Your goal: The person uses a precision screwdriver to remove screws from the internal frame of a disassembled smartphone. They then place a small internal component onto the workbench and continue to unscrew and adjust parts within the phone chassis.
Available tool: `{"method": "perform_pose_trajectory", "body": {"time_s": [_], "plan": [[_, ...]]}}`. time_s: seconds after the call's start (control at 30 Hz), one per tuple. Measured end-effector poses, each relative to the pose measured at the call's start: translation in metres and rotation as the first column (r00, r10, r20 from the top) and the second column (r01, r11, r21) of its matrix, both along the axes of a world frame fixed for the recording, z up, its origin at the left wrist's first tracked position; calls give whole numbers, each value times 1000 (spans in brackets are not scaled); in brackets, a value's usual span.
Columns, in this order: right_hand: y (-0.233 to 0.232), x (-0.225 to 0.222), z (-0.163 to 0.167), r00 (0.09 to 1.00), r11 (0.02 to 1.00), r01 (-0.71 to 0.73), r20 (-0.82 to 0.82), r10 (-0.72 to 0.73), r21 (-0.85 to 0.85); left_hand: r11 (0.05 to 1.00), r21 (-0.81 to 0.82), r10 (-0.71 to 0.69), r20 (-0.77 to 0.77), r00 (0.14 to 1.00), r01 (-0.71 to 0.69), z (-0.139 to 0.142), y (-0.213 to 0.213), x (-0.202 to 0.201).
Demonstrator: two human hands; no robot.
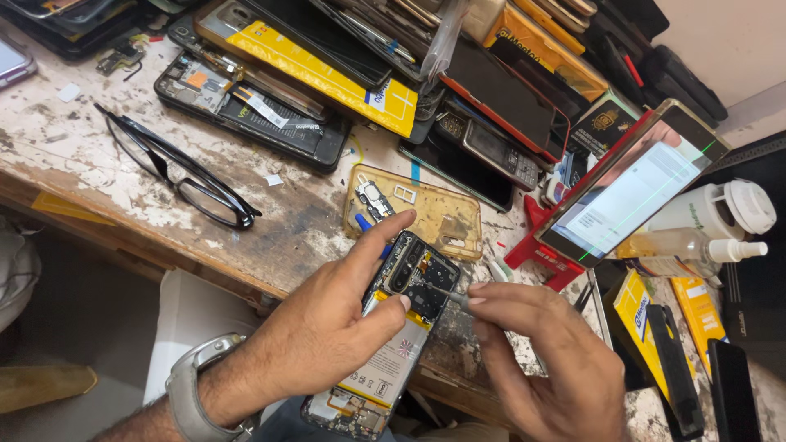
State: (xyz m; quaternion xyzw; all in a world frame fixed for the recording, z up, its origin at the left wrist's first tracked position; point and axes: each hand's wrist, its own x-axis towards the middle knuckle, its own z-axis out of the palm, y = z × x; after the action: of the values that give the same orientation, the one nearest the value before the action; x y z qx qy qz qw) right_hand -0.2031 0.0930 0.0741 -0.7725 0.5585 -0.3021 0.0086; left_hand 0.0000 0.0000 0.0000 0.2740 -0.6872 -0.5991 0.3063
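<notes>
My left hand (327,323) grips an opened smartphone (401,311) with its back cover off, so the dark circuit board and the white-and-yellow battery show. The phone is held above the workbench's front edge. My right hand (536,356) pinches a thin metal tool (446,293) whose tip touches the circuit board near the phone's upper end. A silver wristwatch (192,385) sits on my left wrist.
A clear yellowed phone case (438,214) holding small parts lies just behind the phone. Black eyeglasses (176,172) rest at the left on the worn wooden bench (65,155). Stacked phones and parts fill the back. A lit phone (630,188) leans on a red stand, with bottles (712,225) at the right.
</notes>
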Motion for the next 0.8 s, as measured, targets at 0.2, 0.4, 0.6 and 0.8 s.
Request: {"method": "perform_pose_trajectory", "body": {"time_s": [0.2,0.4,0.6,0.8], "plan": [[-9,6,31,965,988,-127,-219,144,89,993,108,11,358,934,-53,14,2,0],[-11,3,47,951,983,-121,-267,155,139,988,-129,60,-159,986,-81,-14,5,-15],[-10,-5,53,963,977,-169,-190,191,129,993,117,28,-18,999,-26,-57,2,-19],[-7,-14,51,960,964,-209,-151,234,162,999,-24,-36,-252,967,31,-85,-3,-26]]}}
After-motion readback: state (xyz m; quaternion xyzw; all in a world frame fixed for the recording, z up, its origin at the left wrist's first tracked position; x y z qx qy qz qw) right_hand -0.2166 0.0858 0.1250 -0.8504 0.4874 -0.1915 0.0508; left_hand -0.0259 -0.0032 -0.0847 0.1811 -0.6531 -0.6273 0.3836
